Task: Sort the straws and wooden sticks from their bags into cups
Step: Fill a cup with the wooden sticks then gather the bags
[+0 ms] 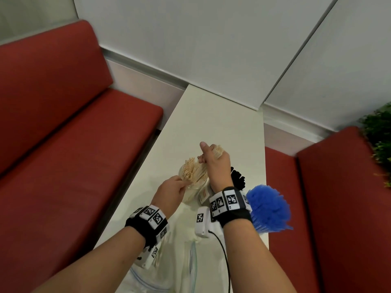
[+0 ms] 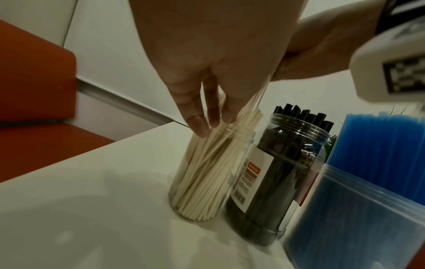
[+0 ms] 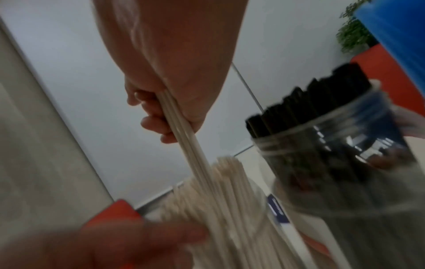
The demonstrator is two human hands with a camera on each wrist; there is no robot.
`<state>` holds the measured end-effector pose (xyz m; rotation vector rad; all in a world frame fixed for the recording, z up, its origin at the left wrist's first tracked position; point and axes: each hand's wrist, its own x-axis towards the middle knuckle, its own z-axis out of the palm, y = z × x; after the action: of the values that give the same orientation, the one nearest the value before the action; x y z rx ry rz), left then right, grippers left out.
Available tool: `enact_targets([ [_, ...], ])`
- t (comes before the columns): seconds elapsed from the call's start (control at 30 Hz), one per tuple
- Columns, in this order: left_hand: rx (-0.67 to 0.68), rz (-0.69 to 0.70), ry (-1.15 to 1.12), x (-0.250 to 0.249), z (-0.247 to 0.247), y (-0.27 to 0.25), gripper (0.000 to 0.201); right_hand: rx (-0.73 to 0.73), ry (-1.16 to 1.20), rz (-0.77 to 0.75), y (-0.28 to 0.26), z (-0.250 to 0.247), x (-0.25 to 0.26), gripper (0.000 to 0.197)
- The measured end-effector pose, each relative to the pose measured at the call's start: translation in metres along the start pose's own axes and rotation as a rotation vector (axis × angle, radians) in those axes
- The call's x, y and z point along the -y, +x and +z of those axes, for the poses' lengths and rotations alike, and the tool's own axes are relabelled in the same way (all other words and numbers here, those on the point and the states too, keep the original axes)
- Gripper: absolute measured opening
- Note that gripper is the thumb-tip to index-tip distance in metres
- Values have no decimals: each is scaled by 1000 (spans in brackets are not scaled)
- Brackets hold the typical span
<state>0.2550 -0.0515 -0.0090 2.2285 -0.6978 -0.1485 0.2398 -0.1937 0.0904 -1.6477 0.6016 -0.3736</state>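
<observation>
- A small bundle of cream straws [image 3: 184, 134] is gripped in the right hand [image 1: 215, 166], whose fingers are curled round it; the lower ends reach down into a clear jar [image 2: 204, 174].
- The jar is seen standing upright on the white desk [image 1: 222, 123], already packed with more cream straws [image 1: 191, 172] that fan out above its rim.
- The left hand [image 1: 172, 191] is held at the near side of the jar mouth, with straight fingers [image 2: 200, 125] touching the straws there; nothing is gripped by it.
- Just to the right, a second clear jar [image 2: 282, 178] with a label is seen, touching the first and filled with black straws [image 2: 303, 116].
- Nearest the person on the right, a bunch of blue straws [image 1: 267, 208] is seen standing in a clear container [image 2: 358, 218].
- A clear plastic bag [image 1: 165, 269] is seen lying on the near end of the desk, under the forearms.
- Red benches [image 1: 63, 123] are seen on either side of the desk, and a green plant [image 1: 378, 136] at the far right.
</observation>
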Motion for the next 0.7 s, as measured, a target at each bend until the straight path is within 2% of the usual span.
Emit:
enact_targets([
  [0.1, 58, -37, 6, -1, -3, 1, 33, 2, -5, 35, -12, 10, -21, 40],
  [0.2, 92, -52, -4, -5, -8, -1, 35, -37, 24, -22, -14, 10, -27, 23],
  [0.3, -19, -109, -33, -8, -20, -7, 29, -118, 55, -149, -9, 6, -20, 14],
  [0.37, -47, -225, -27, -7, -29, -12, 25, -152, 8, -202, -8, 7, -21, 15],
  [0.43, 65, -384, -44, -3, -35, -20, 23, -133, -95, -216, -13, 13, -32, 13],
  [0.53, 277, -558, -57, 2, -39, -36, 27, 0, -282, -169, -22, 22, -53, 13],
  [0.6, 425, -579, 58, 7, -37, -48, 25, 39, -317, -161, -24, 23, -59, 29],
  [0.67, 539, -571, 208, 11, -34, -58, 17, -30, -282, -182, -22, 21, -54, 45],
  [0.7, 572, -567, 270, 13, -31, -64, 14, -82, -272, -221, -22, 21, -49, 45],
])
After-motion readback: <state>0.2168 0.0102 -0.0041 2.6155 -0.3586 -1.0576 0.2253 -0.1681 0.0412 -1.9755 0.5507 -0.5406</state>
